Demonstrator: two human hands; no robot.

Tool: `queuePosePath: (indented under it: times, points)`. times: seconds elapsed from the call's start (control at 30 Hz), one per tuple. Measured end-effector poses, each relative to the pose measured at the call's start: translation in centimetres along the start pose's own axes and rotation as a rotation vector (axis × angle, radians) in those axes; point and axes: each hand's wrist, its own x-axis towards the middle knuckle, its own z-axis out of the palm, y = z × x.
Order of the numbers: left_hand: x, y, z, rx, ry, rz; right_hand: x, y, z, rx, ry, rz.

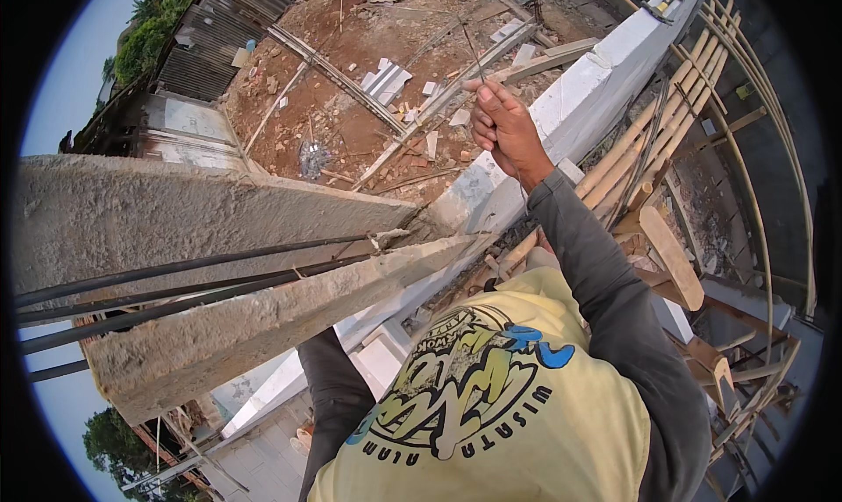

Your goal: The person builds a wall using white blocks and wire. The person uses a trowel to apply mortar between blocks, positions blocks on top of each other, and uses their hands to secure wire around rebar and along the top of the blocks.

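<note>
My right hand [509, 125] is raised over the white block wall [570, 107], its fingers closed round a thin dark wire [471, 46]. One end of the wire points up and away past my fingertips; a thin length also hangs below the hand beside my wrist. My left arm [333, 375], in a dark grey sleeve, passes behind a rough, mortar-crusted slab [237, 327], which hides the left hand. Several dark steel bars [193, 283] run between this slab and a second rough grey slab [175, 195] at the left.
Bamboo poles [667, 125] and timber pieces [671, 256] form scaffolding at the right, beside the wall. A dark tool [658, 13] lies on the wall's far end. Beyond lies reddish ground [316, 116] with rubble, long timbers [338, 77] and corrugated sheets [386, 83].
</note>
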Motion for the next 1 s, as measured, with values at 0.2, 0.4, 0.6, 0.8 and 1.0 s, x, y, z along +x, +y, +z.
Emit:
queuePosePath:
  times: [0.2,0.4,0.6,0.8,1.0]
  points:
    - [-10.6,-4.1,-3.4,-0.252,0.163,0.011,0.6,-3.4,-4.5,-0.119,0.11,-0.027]
    - [-20.0,-6.4,6.6,-0.222,0.055,0.144,-0.5,-2.6,-7.8,-0.4,0.036,0.205]
    - [-24.8,-8.0,10.3,-0.157,0.25,0.027,-2.5,1.2,-8.7,-0.678,-0.233,0.598]
    - [-28.1,-9.5,9.8,-0.155,0.374,-0.064,-4.5,5.4,-8.3,-0.716,-0.45,0.737]
    - [-29.5,-10.4,10.0,-0.148,0.433,-0.132,-3.0,4.6,-7.6,-0.743,-0.286,0.54]
